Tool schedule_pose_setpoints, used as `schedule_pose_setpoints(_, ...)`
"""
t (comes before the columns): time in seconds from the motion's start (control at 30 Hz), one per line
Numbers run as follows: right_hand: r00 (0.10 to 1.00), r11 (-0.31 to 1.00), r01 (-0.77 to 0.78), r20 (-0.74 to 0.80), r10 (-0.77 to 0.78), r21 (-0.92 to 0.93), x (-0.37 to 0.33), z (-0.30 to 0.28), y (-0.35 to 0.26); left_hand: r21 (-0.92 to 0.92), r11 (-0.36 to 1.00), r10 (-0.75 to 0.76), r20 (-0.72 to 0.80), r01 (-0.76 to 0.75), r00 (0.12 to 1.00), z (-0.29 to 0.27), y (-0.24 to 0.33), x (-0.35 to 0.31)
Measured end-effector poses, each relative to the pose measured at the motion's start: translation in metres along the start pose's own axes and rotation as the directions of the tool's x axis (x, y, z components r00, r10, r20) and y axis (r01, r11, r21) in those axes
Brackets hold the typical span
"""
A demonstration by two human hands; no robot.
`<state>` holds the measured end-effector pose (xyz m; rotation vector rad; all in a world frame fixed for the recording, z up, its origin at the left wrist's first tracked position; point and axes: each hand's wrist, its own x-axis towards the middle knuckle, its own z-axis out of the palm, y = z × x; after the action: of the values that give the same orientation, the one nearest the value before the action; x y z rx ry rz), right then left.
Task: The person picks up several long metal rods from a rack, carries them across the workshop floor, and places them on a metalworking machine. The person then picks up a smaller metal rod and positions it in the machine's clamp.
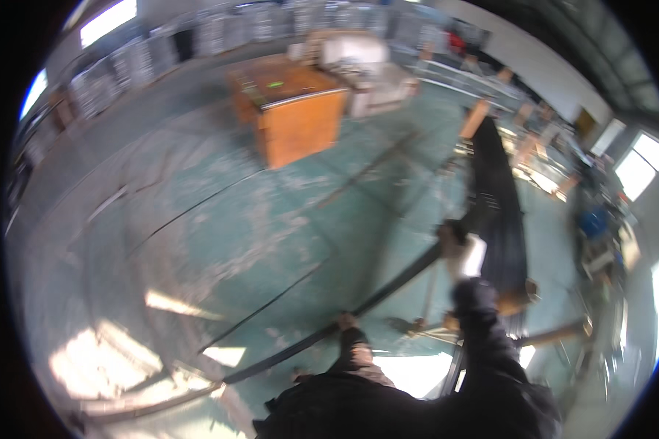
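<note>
My right hand [468, 257], in a pale glove below a dark sleeve, is closed on a long dark bar [399, 282]. The bar slants from beside the black stack of long pieces [499, 190] down to the lower left. A small brownish shape [347, 320] crosses the bar near its middle, at the end of a limb. Blur keeps me from telling whether that is my left hand or a foot. The black stack lies just right of my right hand, over wooden supports. Motion smears the bar's upper end near the stack.
An orange desk [304, 132] stands ahead, with a pale armchair [381, 91] behind it. Wrapped packages [231, 33] line the far wall. Thin dark strips [198, 208] lie on the green floor. Trestle beams [560, 334] stick out at right; blurred clutter and a blue object [594, 223] lie beyond.
</note>
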<state>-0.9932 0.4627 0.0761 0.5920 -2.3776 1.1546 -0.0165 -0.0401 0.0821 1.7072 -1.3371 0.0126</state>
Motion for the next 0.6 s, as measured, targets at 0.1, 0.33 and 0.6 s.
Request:
schedule_pose_setpoints(0.1, 0.963, 0.950, -0.245, 0.160, 0.215, 0.192, 0.000, -0.004, 0.022, -0.009, 0.989, -0.148, 0.032, 0.148, 0.988, -0.014, -0.004, -0.009)
schedule_pose_setpoints(0.33, 0.994, 0.904, -0.099, 0.084, 0.070, 0.416, 0.013, 0.031, 0.078, -0.612, 0.785, -0.175, -0.076, 0.093, 0.982, 0.004, 0.021, -0.049)
schedule_pose_setpoints(0.6, 0.964, 0.963, 0.236, -0.157, -0.215, 0.129, 0.002, 0.029, 0.078, -0.545, 0.824, -0.199, -0.025, 0.153, 0.980, -0.004, 0.048, -0.057)
